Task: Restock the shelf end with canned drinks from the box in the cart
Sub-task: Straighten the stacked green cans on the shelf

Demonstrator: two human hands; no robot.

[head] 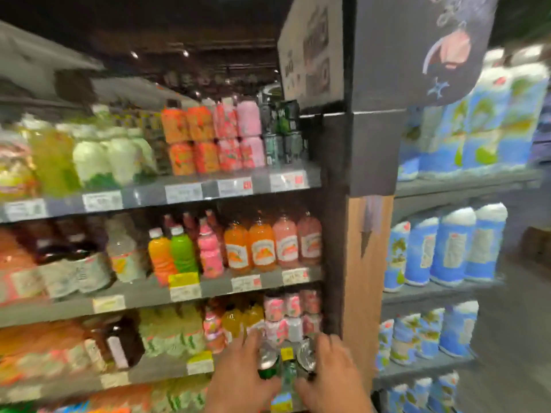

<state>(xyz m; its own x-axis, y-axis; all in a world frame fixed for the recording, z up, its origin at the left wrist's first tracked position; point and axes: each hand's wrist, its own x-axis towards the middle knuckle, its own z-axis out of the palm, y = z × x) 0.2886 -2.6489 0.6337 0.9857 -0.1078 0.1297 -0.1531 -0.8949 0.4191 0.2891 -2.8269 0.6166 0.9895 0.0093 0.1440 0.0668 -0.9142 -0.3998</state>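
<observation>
drinks aisle shelves | left hand, right hand each grip a can | wooden end panel right

Two green cans side by side

Juice bottles on mid shelf; blue cartons at right; price tags along edge.

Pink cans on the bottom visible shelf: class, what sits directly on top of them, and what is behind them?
A second layer of pink cans is stacked on the lower pink cans. Whatever stands behind them is hidden by the front row and blur.
</observation>
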